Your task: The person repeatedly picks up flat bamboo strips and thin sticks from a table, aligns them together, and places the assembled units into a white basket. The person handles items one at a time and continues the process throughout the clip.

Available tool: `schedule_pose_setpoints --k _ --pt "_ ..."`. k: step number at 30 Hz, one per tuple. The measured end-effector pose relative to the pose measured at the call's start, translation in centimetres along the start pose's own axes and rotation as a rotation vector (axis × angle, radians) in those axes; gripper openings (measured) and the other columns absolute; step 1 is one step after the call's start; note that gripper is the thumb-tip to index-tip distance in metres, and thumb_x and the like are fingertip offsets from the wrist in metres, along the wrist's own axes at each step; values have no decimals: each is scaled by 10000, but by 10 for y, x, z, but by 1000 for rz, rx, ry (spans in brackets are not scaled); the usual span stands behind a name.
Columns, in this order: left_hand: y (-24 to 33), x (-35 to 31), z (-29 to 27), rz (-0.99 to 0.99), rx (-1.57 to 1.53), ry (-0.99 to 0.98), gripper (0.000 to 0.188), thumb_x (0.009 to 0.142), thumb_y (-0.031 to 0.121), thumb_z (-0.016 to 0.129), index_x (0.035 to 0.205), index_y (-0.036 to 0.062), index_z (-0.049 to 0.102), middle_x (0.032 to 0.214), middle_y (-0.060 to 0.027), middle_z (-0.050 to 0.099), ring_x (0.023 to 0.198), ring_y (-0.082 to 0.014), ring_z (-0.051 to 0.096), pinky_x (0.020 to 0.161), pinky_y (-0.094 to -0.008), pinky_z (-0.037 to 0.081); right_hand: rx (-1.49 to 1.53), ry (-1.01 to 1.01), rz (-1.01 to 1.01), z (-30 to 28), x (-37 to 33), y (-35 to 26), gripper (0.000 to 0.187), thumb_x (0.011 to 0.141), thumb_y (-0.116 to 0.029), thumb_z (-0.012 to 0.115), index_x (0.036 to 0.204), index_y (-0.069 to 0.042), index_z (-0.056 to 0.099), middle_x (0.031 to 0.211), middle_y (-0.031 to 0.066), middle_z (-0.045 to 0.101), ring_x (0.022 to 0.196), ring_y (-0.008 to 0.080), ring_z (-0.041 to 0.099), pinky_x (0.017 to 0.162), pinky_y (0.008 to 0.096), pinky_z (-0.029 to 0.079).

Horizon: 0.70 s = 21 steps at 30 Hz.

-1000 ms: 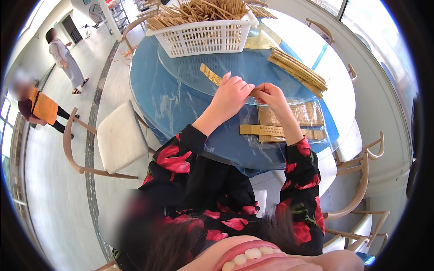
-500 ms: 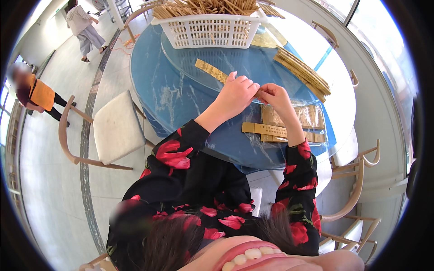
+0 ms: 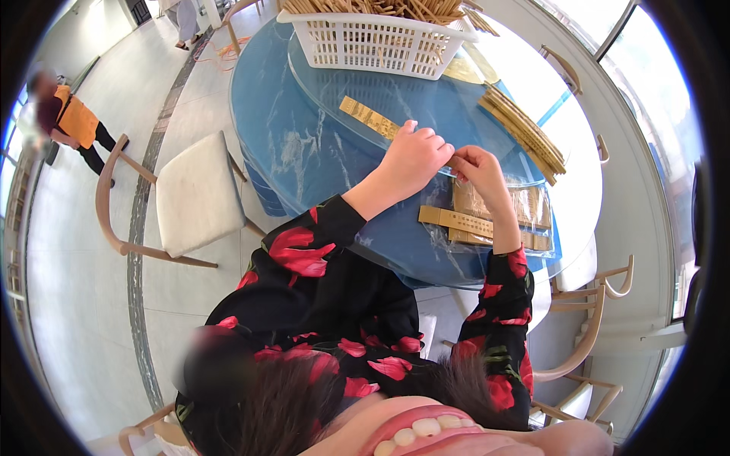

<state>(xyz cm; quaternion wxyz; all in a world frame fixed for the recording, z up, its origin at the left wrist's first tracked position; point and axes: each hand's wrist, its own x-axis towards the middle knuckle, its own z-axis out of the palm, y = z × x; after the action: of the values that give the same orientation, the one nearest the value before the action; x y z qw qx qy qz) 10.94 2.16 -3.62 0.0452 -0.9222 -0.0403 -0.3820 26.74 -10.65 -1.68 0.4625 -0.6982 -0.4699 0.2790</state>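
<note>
My left hand [image 3: 417,156] is closed around a long, flat gold paper chopstick sleeve [image 3: 369,116], whose printed far end sticks out to the upper left over the blue table. My right hand [image 3: 480,171] meets it at the near end, thumb and fingers pinched together; what lies between those fingertips is mostly hidden. Just below the right hand, a clear plastic bag [image 3: 541,199] holds a stack of similar sleeves. Loose gold sleeves [image 3: 456,220] rest over the bag's near side, partly behind my right wrist.
A white slotted basket [image 3: 372,44] heaped with wooden chopsticks [image 3: 388,9] stands at the table's far side. Several gold sleeves [image 3: 523,131] lie piled at the right. Chairs surround the blue table [image 3: 281,144], one pale-seated chair [image 3: 201,194] at left. A person in an orange apron [image 3: 74,121] stands beyond.
The view has shifted slightly, so the table and basket sit further right. Both hands keep the same hold on the sleeve. A walking person in the background has moved toward the top edge.
</note>
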Motion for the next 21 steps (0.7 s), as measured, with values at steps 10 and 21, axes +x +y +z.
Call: schedule_pose_setpoints --k 10,21 --pt "-4 -5 1 -133 -38 -92 176 831 214 756 941 123 651 823 -21 628 872 -222 629 800 -397 464 -445 301 -470 6 66 -121 251 918 -233 721 1113 -76 738 982 53 727 885 163 687 790 302 538" --pt "3 -3 47 -551 -1810 341 202 919 181 590 1084 99 673 990 -50 694 1006 -265 653 791 -366 469 -747 417 -1060 136 277 -216 273 875 -231 651 1087 -86 745 1077 137 689 1077 354 600 1000 469 451"
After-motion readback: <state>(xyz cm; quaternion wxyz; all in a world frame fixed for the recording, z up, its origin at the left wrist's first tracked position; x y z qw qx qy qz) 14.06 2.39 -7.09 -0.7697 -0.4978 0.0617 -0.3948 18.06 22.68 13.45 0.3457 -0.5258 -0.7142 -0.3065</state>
